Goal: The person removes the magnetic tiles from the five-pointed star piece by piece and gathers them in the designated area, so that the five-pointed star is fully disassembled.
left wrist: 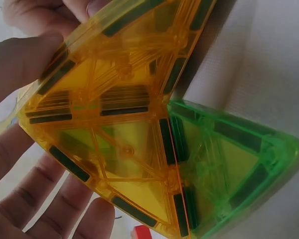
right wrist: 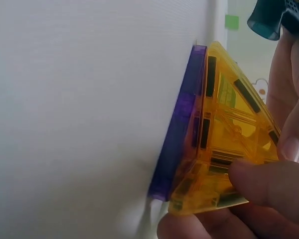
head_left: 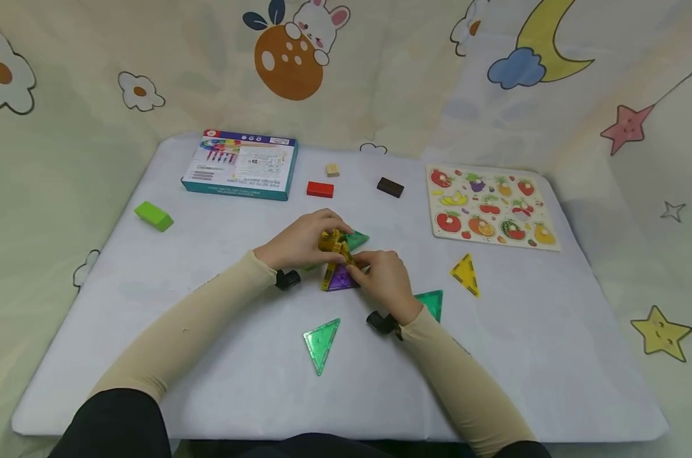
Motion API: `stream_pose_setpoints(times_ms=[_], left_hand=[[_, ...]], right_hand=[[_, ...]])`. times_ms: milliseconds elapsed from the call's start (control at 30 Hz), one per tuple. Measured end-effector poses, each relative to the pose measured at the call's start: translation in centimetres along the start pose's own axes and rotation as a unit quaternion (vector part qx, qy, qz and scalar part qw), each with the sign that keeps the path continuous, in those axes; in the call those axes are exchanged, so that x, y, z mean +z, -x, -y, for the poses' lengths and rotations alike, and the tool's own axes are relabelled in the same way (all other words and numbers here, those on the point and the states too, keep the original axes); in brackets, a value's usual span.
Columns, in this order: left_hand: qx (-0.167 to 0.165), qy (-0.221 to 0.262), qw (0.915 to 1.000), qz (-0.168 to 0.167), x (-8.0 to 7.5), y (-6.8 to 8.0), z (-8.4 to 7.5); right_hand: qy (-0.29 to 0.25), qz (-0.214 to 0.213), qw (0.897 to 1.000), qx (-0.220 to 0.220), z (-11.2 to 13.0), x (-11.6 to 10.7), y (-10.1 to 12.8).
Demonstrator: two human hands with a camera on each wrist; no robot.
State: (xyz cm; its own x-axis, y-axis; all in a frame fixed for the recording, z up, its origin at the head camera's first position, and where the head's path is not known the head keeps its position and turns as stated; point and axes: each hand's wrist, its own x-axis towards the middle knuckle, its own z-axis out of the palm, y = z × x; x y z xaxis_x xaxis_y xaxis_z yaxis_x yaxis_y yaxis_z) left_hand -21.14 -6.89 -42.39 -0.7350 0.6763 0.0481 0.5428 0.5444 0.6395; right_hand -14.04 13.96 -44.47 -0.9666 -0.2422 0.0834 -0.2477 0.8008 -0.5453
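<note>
Our left hand (head_left: 300,245) curls its fingers (left wrist: 25,64) round the yellow tiles (left wrist: 104,129), and our right hand (head_left: 383,280) pinches the same cluster from the near side; both grip, neither lies slack. The cluster stands mid-table, touching a purple tile (right wrist: 182,124) lying flat and a green tile (left wrist: 229,164) at its far edge. We judge it best to press lightly and keep the edges flush, letting the seams line up; squeezing hard could fold the yellow faces apart.
</note>
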Motion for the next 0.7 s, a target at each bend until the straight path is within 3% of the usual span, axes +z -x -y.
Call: stream_pose_setpoints(times_ms=[133,300,500,700], left_hand=[[-0.012,0.011,0.9999,0.004,-0.3,0.0,0.0],[-0.016,0.012,0.9997,0.011,-0.3,-0.1,0.2],[-0.013,0.017,0.9997,0.013,-0.4,-0.3,0.3],[-0.007,0.019,0.9995,0.023,-0.3,-0.2,0.7]], right_hand=[[0.010,-0.015,1.000,-0.005,0.0,0.1,0.2],[-0.020,-0.012,1.000,0.019,-0.7,-0.5,0.8],[-0.055,0.012,0.994,0.095,-3.2,-3.1,1.2],[-0.022,0.027,0.986,0.162,-6.5,-5.1,0.5]])
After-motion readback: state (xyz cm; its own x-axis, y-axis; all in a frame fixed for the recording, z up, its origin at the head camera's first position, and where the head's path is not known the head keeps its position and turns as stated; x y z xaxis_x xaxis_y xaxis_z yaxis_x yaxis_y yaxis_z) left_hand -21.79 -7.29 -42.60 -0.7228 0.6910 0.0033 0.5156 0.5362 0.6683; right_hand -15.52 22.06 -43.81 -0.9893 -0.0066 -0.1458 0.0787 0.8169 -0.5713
